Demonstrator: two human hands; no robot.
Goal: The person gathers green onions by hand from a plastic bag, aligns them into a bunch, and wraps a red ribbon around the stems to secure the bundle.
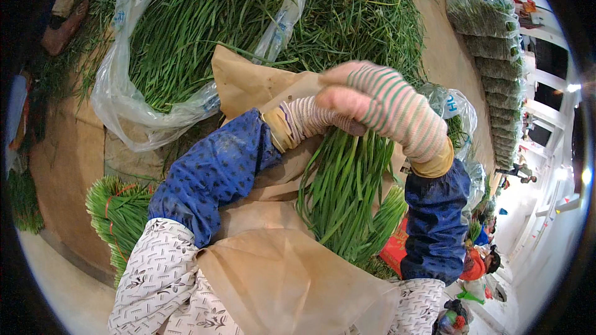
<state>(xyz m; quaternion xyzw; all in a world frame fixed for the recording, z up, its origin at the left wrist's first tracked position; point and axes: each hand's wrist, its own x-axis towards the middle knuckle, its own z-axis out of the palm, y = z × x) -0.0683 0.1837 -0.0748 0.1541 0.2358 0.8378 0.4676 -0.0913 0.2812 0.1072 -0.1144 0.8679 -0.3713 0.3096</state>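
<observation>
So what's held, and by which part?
Left hand appears to grip the green stalks at the top of their visible length. Right hand is blurred; can't tell whether it holds anything.

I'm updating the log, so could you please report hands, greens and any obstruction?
Left hand at far end of chive-like bunch, grip partly hidden. Right hand blurred, overlapping left in view. No obvious obstruction.
</observation>
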